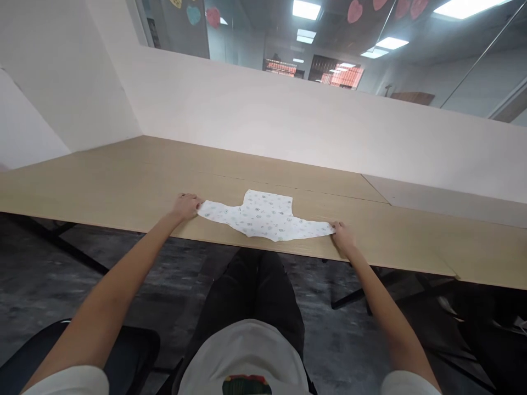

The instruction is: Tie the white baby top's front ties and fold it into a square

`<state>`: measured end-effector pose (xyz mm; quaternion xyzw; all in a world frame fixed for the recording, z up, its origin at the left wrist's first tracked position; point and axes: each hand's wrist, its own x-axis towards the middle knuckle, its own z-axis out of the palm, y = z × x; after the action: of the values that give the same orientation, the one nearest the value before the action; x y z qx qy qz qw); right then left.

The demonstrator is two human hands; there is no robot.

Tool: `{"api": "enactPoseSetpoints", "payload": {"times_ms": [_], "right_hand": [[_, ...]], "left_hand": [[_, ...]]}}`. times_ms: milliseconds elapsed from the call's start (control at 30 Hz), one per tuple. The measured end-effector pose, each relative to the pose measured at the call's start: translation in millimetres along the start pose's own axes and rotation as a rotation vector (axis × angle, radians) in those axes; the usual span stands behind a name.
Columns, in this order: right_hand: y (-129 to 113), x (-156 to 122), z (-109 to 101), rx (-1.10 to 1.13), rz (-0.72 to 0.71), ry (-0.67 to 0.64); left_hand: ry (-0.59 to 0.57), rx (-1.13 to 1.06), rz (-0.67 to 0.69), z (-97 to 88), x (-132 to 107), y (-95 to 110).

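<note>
A small white baby shirt with a faint printed pattern lies flat on the light wooden table, sleeves spread to either side, near the front edge. My left hand pinches the end of the left sleeve, fingers closed on the cloth. My right hand grips the end of the right sleeve at the table's front edge. Both arms reach out from below, and the sleeves are pulled straight between the two hands.
A pale partition wall rises behind the table, with glass above it. A grey table section adjoins at the right. Black table legs and a dark floor lie below, with my dark-trousered legs under the edge.
</note>
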<state>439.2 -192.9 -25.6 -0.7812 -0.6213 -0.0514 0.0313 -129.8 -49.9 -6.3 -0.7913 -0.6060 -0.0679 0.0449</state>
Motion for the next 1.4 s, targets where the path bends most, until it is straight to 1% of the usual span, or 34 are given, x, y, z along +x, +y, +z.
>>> {"api": "enactPoseSetpoints", "payload": {"times_ms": [67,133,200,267,367,467,600,733,867,967,1033,1067,1100,1200,1267,1300,1367,1400], "right_hand": [[5.1,3.5,2.9,0.161,0.132,0.021],[6.2,6.7,5.9,0.336,0.203,0.049],[3.1,9.3,8.7,0.487,0.243,0.082],[-3.6,11.1,11.4,0.569,0.280,0.100],[-16.4,13.0,15.7,0.545,0.321,0.076],[-25.2,15.9,19.0,0.455,0.331,0.059],[-27.5,23.0,17.2,0.421,0.365,0.096],[-26.1,26.5,12.1,0.463,0.415,0.119],[-22.5,23.5,10.0,0.586,0.439,0.163],[-28.2,23.0,5.6,0.668,0.491,0.243],[-43.6,25.5,-2.0,0.693,0.509,0.306],[-55.7,27.3,-7.3,0.707,0.490,0.335],[-70.7,29.3,-13.3,0.720,0.453,0.354],[-127.0,33.5,-31.2,0.807,0.250,0.396],[-165.8,33.4,-38.2,0.859,0.120,0.371],[-183.1,32.2,-39.1,0.868,0.078,0.321],[-211.0,28.2,-35.5,0.856,0.023,0.238],[-221.3,25.6,-31.4,0.849,0.007,0.201]], "left_hand": [[-0.023,-0.016,-0.007,-5.6,2.7,6.5],[-0.012,-0.052,0.011,-5.2,2.9,17.0],[0.027,-0.121,0.036,2.6,0.3,29.5],[0.069,-0.199,0.029,15.2,-3.8,40.4],[0.120,-0.274,-0.031,33.2,-9.7,47.4],[0.124,-0.296,-0.105,41.6,-12.3,45.5],[0.148,-0.287,-0.215,44.1,-10.8,44.9],[0.153,-0.277,-0.284,46.9,-7.9,48.3],[0.145,-0.270,-0.303,48.0,-6.4,49.5],[0.146,-0.264,-0.305,47.4,-6.3,49.5],[0.143,-0.263,-0.315,47.0,-6.4,49.2],[0.141,-0.264,-0.317,46.8,-6.5,48.9],[0.141,-0.267,-0.317,46.6,-6.7,48.5],[0.144,-0.284,-0.306,45.2,-7.5,47.4],[0.148,-0.296,-0.303,44.0,-8.0,46.7],[0.149,-0.305,-0.304,43.4,-8.2,46.2],[0.150,-0.338,-0.304,42.8,-8.4,45.1],[0.152,-0.366,-0.304,42.9,-8.5,44.4]]}}
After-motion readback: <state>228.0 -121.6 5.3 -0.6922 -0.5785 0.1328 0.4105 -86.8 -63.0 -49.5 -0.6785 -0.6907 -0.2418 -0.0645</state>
